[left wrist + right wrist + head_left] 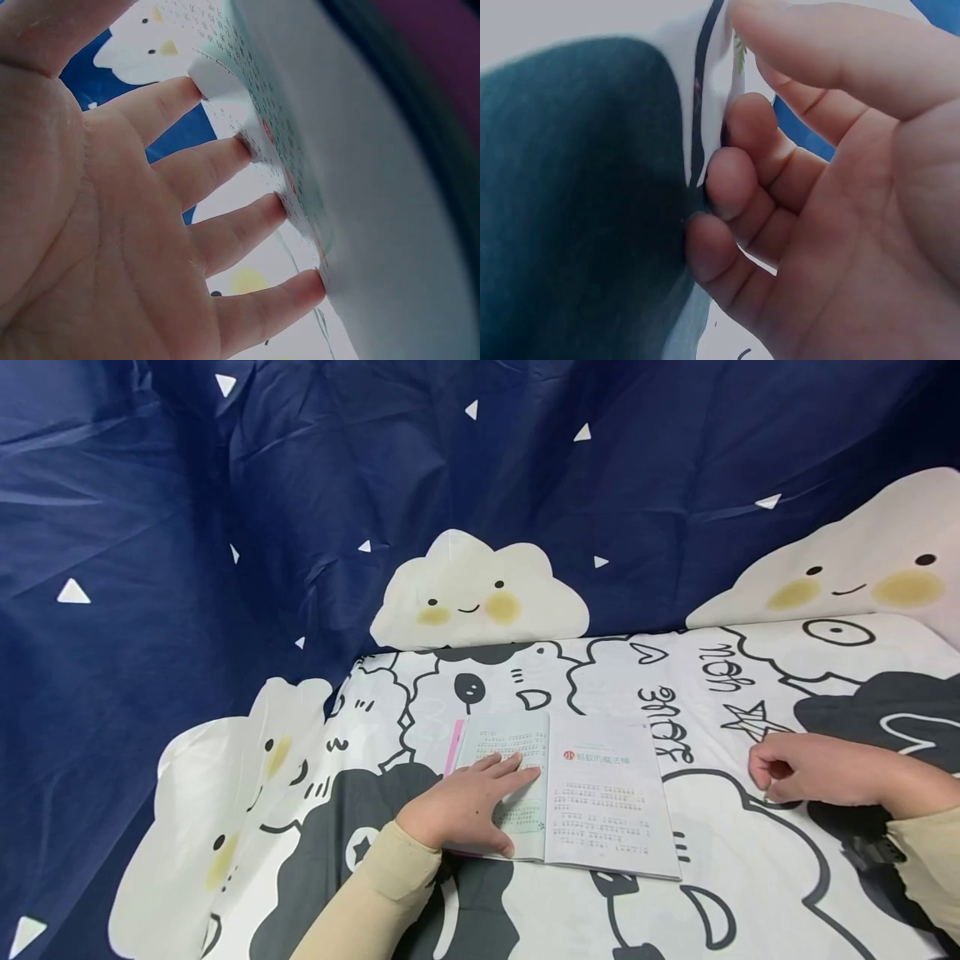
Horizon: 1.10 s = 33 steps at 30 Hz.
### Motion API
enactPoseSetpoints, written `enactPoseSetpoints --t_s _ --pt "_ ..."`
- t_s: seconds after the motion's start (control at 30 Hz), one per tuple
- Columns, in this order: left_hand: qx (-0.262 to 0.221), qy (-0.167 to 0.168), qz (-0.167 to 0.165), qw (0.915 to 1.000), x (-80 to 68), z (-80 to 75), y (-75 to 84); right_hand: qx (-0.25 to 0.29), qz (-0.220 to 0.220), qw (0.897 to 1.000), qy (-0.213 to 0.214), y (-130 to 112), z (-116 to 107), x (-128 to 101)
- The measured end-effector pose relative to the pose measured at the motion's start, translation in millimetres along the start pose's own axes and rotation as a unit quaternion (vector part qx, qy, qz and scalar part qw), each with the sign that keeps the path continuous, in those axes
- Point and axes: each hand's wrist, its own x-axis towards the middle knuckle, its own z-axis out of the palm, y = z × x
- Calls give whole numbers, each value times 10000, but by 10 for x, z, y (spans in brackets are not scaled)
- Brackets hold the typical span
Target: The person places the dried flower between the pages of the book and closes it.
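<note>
Far left, a navy backdrop cloth (150,527) with small white triangles and smiling cloud prints hangs behind and drapes down onto the surface. The surface itself is covered by a white sheet (750,893) with black cartoon doodles, dark blobs and some lettering. Left hand (468,802), beige sleeve (375,893) on the forearm, lies flat, palm down, on the left page of an open book (600,802); fingers straight and spread, tips pressing the page, thumb out along the bottom edge, so this grip is open, holding nothing. Left wrist view confirms: four fingertips (259,214) touch the printed page of the book (390,225), palm lifted off it. The book lies flat in the middle of the surface, just right of the left hand, spine running roughly away from the person. It is thin, with a pink cover edge showing at its left side; left page pale greenish with dense lines of small print, right page white with a red round mark and short heading near the top and text blocks lower down. Print too small to read. Well apart to the right, the right hand (810,768) rests on the sheet, fingers curled loosely inward, knuckles toward the book. Right wrist view shows curled fingers (727,187) against the sheet (577,187); whether they pinch the fabric cannot be told.
</note>
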Motion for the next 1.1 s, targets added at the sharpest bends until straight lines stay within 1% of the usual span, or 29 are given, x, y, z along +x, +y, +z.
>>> enactPoseSetpoints --t_s 0.33,0.47,0.6,0.83,0.97,1.1 --pt "2 16 4 10000 5 2 4 86 254 9996 -26 -27 -24 -15" --pt "7 23 18 10000 3 -1 2 229 329 9992 -58 -54 -37 -6" --pt "-18 2 -8 10000 -4 -7 1 331 309 9990 13 -108 -50 31" --pt "-39 -22 -33 10000 -8 -8 12 385 327 9985 221 -251 -1 101" --pt "-29 -35 -39 10000 -6 -7 11 376 174 9983 412 -354 23 186" --pt "-5 -23 -37 10000 -6 -1 4 335 10 9981 508 -471 57 289"
